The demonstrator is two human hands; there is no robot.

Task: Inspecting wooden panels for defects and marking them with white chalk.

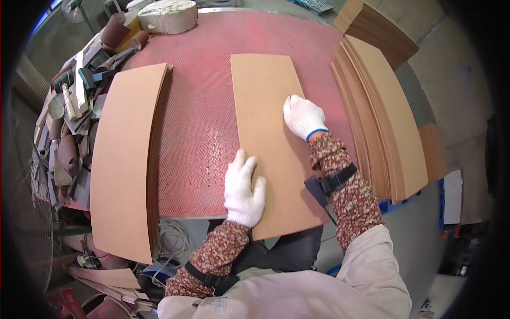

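Observation:
A long tan wooden board [271, 122] lies lengthwise before me, its near end reaching past the table's front edge. My left hand [243, 192], in a white knit glove, rests on its left edge near the front, fingers stretched and apart. Farther up, close to the right edge, my right hand [305, 117] is closed on the board's surface. It wears a white glove with a blue cuff. A small dark tip shows at its fingers, but what they hold is too hidden to name.
A board stack [127, 154] stands left on the red textured table [196, 122]. Another stack [390, 111] stands right, with more boards [377, 32] behind. Sandpaper pieces and scraps [69, 138] crowd the far left. A round whitish block [168, 17] sits at the back.

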